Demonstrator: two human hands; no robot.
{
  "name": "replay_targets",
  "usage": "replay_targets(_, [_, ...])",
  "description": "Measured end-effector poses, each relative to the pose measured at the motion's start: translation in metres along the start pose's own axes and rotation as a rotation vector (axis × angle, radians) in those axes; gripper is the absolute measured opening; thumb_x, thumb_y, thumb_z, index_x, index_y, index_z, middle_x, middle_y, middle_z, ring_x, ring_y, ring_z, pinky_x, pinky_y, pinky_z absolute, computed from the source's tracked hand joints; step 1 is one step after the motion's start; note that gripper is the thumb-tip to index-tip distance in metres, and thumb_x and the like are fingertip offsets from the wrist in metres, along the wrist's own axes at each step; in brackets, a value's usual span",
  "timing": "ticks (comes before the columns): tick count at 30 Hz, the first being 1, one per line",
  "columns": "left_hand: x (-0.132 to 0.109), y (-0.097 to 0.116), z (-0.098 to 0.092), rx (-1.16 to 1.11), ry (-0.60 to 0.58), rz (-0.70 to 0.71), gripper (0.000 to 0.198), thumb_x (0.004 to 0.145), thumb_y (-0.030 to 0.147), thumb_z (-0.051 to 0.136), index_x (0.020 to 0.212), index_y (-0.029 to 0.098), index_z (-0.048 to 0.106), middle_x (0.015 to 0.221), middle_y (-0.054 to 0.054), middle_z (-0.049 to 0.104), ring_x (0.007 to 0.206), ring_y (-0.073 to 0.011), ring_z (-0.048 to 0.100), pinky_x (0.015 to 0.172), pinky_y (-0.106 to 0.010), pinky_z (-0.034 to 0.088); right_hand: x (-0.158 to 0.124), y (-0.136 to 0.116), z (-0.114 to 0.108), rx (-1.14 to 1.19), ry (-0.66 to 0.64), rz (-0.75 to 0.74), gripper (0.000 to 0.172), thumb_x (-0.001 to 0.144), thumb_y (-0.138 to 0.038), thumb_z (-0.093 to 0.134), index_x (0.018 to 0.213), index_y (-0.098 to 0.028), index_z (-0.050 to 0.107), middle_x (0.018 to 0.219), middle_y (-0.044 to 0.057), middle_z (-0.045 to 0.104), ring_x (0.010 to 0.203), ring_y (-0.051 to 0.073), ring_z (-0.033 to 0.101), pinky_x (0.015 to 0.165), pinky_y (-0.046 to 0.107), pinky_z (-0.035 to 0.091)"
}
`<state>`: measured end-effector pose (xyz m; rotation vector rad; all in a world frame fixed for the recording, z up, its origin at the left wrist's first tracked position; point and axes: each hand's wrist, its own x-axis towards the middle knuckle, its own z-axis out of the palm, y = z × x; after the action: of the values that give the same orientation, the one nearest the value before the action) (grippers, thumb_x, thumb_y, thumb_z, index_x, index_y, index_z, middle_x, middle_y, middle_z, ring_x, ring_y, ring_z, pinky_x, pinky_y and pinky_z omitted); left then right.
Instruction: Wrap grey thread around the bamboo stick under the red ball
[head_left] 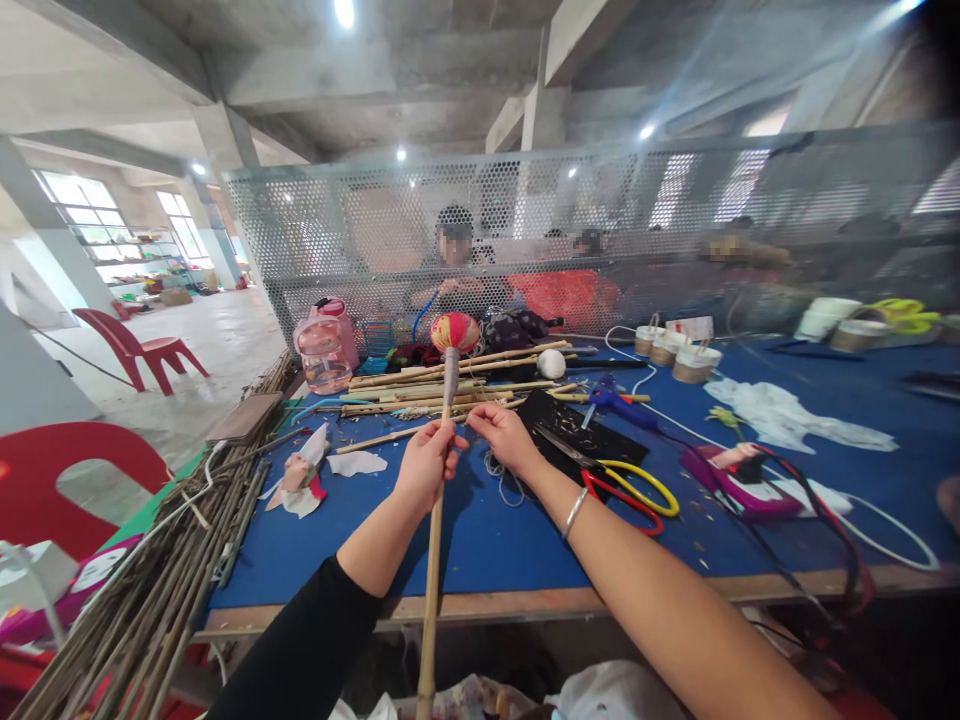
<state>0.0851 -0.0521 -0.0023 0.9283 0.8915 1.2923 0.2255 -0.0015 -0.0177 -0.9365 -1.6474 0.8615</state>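
Note:
My left hand (430, 462) is closed around a long bamboo stick (433, 560) that stands nearly upright and reaches past the table's front edge. Grey wrapping covers the stick's upper part, and a red and yellow ball (454, 333) tops it. Beside the stick, my right hand (504, 436) is pinched; what lies between its fingertips is too small to make out. Thin loose string (511, 492) lies on the table below that hand. Just right of it, scissors (626, 490) with red and yellow handles rest partly on a black cloth (559, 425).
Bamboo sticks (420, 395) and a white ball (552, 364) lie behind my hands on the blue table (495, 570). A blue glue gun (611, 400) and its cord are at right. A twig bundle (161, 570) lines the left edge. Behind a perforated screen (337, 215) sit other people.

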Motion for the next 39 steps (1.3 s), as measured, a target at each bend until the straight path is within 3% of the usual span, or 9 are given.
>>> replay_targets(3, [-0.0024,0.0016,0.0013,0.051,-0.034,-0.061,0.037,0.073,0.047,0.060,0.091,0.016,0.055,0.066,0.000,0.058,0.039,-0.0046,0.044,0.031,-0.015,0.026,0.0000,-0.0004,0.0003,0.028,0.001,0.001,0.023,0.075,-0.038,0.055,0.072,-0.016,0.058,0.065,-0.001,0.054,0.061,0.013,0.045,0.062,0.026,0.037])
replay_targets(9, [-0.0036,0.0016,0.0014,0.061,-0.037,-0.072,0.044,0.072,0.055,0.057,0.091,0.016,0.055,0.047,0.008,0.042,0.030,-0.0038,0.031,0.029,-0.016,0.021,0.0010,0.0001,0.0004,0.034,0.002,0.015,0.023,0.075,-0.039,0.056,0.072,-0.016,0.058,0.062,-0.002,0.052,0.058,0.012,0.043,0.058,0.025,0.035])
replay_targets(16, [0.0011,-0.0021,-0.0015,0.116,-0.065,0.006,0.036,0.066,0.045,0.066,0.070,0.018,0.043,0.046,0.008,0.044,0.029,-0.0021,0.030,0.028,-0.015,0.021,0.0013,0.0009,0.0006,0.014,-0.005,-0.009,0.023,0.075,-0.038,0.056,0.071,-0.015,0.058,0.063,-0.001,0.052,0.059,0.012,0.044,0.060,0.025,0.035])
replay_targets(21, [0.0009,-0.0009,-0.0016,0.093,-0.075,-0.023,0.035,0.066,0.044,0.065,0.083,0.016,0.053,0.058,0.004,0.054,0.035,-0.0039,0.040,0.029,-0.015,0.025,0.0021,0.0019,-0.0019,0.025,0.018,0.006,0.024,0.074,-0.039,0.056,0.071,-0.016,0.058,0.063,-0.001,0.052,0.058,0.012,0.043,0.058,0.025,0.035])
replay_targets(24, [0.0005,-0.0007,-0.0023,0.079,-0.126,-0.061,0.039,0.068,0.046,0.064,0.090,0.016,0.055,0.054,0.005,0.050,0.033,-0.0038,0.038,0.029,-0.015,0.023,0.0027,0.0043,-0.0035,0.049,0.033,0.018,0.024,0.074,-0.040,0.057,0.071,-0.016,0.057,0.062,-0.002,0.051,0.057,0.011,0.042,0.057,0.025,0.035])
replay_targets(28, [0.0002,-0.0020,-0.0027,0.046,-0.181,-0.087,0.040,0.068,0.049,0.064,0.088,0.016,0.054,0.047,0.008,0.044,0.029,-0.0022,0.030,0.029,-0.015,0.018,0.0023,0.0050,-0.0039,0.055,0.027,0.021,0.024,0.074,-0.040,0.057,0.072,-0.016,0.058,0.061,-0.002,0.050,0.056,0.011,0.040,0.056,0.025,0.034])
replay_targets(34, [0.0004,-0.0049,0.0004,0.075,-0.156,-0.004,0.041,0.064,0.049,0.068,0.077,0.017,0.046,0.048,0.007,0.049,0.028,-0.0010,0.029,0.029,-0.015,0.020,0.0014,0.0009,-0.0012,0.084,0.026,0.028,0.025,0.072,-0.041,0.059,0.070,-0.016,0.058,0.062,-0.002,0.053,0.057,0.011,0.042,0.058,0.025,0.035])
replay_targets(39, [0.0006,-0.0054,0.0001,0.059,-0.154,-0.012,0.041,0.068,0.050,0.064,0.087,0.016,0.051,0.052,0.005,0.052,0.031,-0.0035,0.034,0.030,-0.016,0.024,0.0014,0.0003,0.0008,0.195,-0.015,0.053,0.027,0.071,-0.042,0.062,0.070,-0.015,0.058,0.061,-0.001,0.054,0.054,0.010,0.042,0.053,0.024,0.034])
